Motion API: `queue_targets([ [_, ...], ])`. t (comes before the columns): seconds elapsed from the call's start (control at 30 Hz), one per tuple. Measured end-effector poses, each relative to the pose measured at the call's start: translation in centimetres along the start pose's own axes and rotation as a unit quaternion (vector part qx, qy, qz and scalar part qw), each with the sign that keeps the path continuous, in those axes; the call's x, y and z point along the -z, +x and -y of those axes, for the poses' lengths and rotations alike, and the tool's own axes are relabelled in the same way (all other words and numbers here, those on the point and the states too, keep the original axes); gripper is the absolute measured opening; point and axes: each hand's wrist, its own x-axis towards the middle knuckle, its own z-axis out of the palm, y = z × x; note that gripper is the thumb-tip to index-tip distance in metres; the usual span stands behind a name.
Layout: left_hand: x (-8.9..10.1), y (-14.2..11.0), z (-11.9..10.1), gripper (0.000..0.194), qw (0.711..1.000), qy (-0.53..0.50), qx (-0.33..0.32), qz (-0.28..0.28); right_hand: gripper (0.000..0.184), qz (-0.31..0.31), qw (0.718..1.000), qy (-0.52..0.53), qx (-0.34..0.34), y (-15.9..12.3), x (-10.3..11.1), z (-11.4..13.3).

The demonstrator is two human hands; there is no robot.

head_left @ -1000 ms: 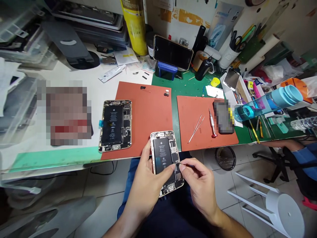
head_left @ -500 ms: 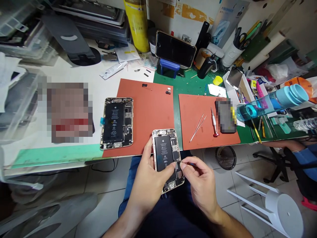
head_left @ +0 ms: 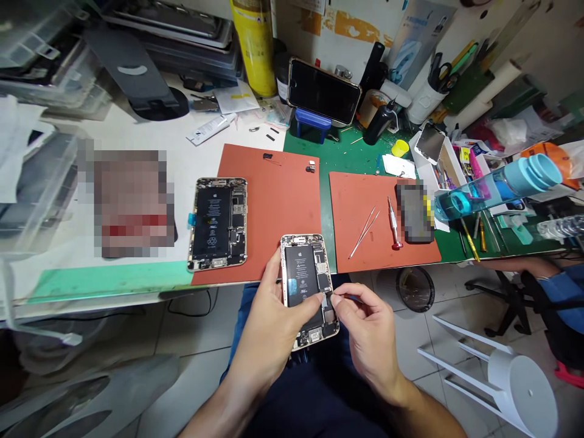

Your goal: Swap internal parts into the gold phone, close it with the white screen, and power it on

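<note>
A phone (head_left: 298, 271) is in the left hand (head_left: 274, 322), at the near edge of the counter (head_left: 152, 139); the right hand (head_left: 365, 316) is at its right side. To its left, a second phone (head_left: 214, 222) lies over the left edge of the left mat (head_left: 278, 201). On the right mat (head_left: 349, 204), tweezers (head_left: 359, 239) lie left of a screwdriver (head_left: 394, 226). Far side: a third phone (head_left: 325, 91) on a stand (head_left: 312, 125).

My workbench (head_left: 180, 165) runs across in front of me, white at its left, green toward its right. Behind it I have a pale wall (head_left: 328, 52) with orange-brown patches (head_left: 358, 25). Below its front edge lies my floor (head_left: 196, 371) of light tiles with darker joints. Below its right end stand a white stool (head_left: 522, 389) and a black wheeled chair (head_left: 515, 304). Light falls brightly across its top.
</note>
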Motion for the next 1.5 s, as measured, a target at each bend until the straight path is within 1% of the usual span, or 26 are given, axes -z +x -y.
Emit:
queue_targets([
  [0.13, 0.3, 0.2, 0.5, 0.106, 1.000, -0.005, -0.006, 0.016, 0.021, 0.002, 0.999, -0.020, 0.027, -0.1, -0.2, 0.1],
  [0.23, 0.7, 0.3, 1.0, 0.099, 0.999, -0.006, -0.021, 0.038, 0.015, -0.006, 0.995, -0.049, 0.087, -0.2, -0.2, 0.1],
  [0.37, 0.8, 0.1, 1.5, 0.087, 0.997, 0.014, -0.071, 0.038, 0.007, -0.003, 0.982, -0.099, 0.163, -0.4, 0.1, -0.3],
  [0.53, 0.7, -0.2, 1.9, 0.069, 0.993, 0.037, -0.112, 0.022, 0.014, 0.022, 0.966, -0.120, 0.227, -0.6, 0.6, -0.6],
  [0.63, 0.7, -0.3, 2.2, 0.059, 0.989, 0.058, -0.131, 0.019, 0.019, 0.022, 0.959, -0.136, 0.250, -0.5, 0.6, -0.6],
  [0.7, 0.7, -0.3, 2.3, 0.057, 0.988, 0.064, -0.137, 0.025, 0.018, 0.015, 0.956, -0.151, 0.252, -0.5, 0.5, -0.6],
  [0.83, 0.7, -0.3, 2.4, 0.059, 0.989, 0.065, -0.132, 0.033, 0.014, 0.003, 0.955, -0.166, 0.245, -0.3, 0.3, -0.5],
  [1.0, 0.7, -0.2, 2.5, 0.060, 0.989, 0.066, -0.130, 0.032, 0.018, 0.008, 0.952, -0.172, 0.252, -0.3, 0.3, -0.3],
  [1.1, 0.7, 0.0, 2.5, 0.063, 0.990, 0.062, -0.123, 0.033, 0.016, 0.013, 0.954, -0.171, 0.244, -0.2, 0.3, -0.2],
  [1.33, 0.8, -0.1, 2.5, 0.067, 0.991, 0.057, -0.115, 0.034, 0.006, 0.000, 0.974, -0.137, 0.178, 0.0, 0.3, -0.6],
  [1.5, 0.9, 0.1, 2.4, 0.065, 0.991, 0.070, -0.109, 0.040, 0.010, 0.009, 0.987, -0.101, 0.124, 0.4, 0.2, 0.0],
])
